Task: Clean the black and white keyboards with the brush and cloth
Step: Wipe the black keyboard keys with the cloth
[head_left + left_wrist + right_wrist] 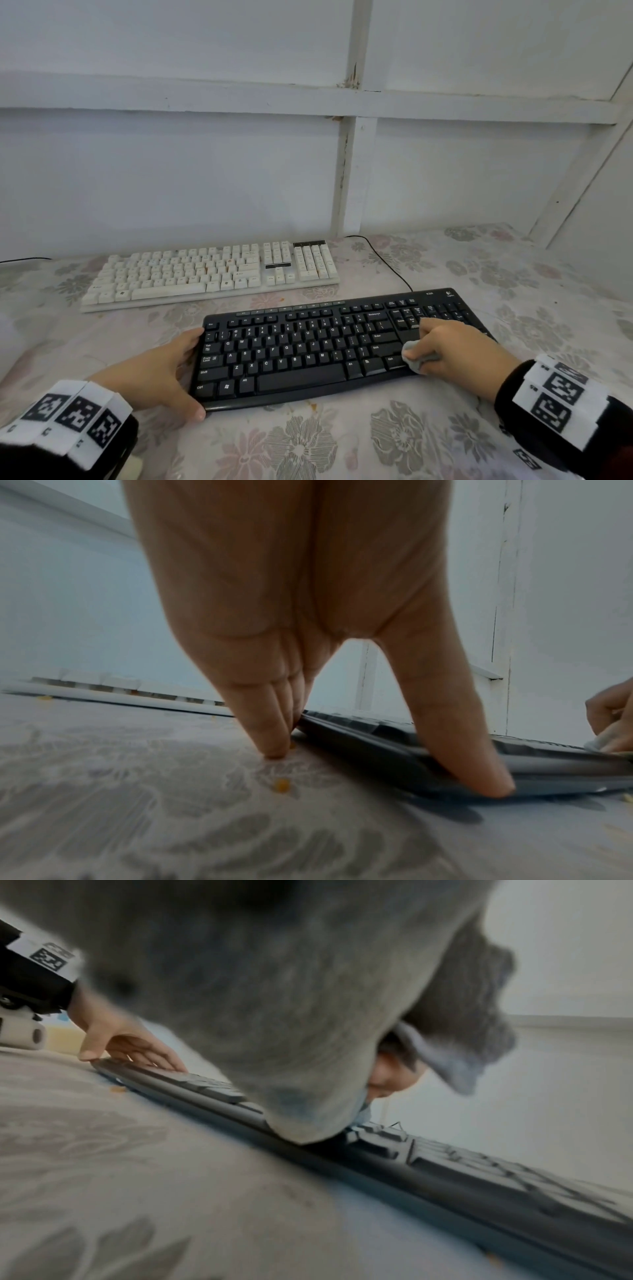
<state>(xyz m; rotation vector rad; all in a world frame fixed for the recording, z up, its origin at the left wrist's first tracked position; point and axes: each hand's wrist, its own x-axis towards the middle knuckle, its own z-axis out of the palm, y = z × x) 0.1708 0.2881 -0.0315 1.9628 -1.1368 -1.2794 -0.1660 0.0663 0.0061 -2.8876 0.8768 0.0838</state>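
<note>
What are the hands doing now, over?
Left hand braces black keyboard edge. Right hand grips cloth, on right-side keys. White keyboard behind, untouched. Nothing blocking.

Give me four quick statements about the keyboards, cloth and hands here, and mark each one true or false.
1. The right hand holds a grey cloth on the black keyboard. True.
2. The left hand rests on the white keyboard. False: it steadies the black keyboard's left end.
3. The white keyboard lies farther away than the black one. True.
4. A brush lies between the keyboards. False: no brush is visible.
</note>
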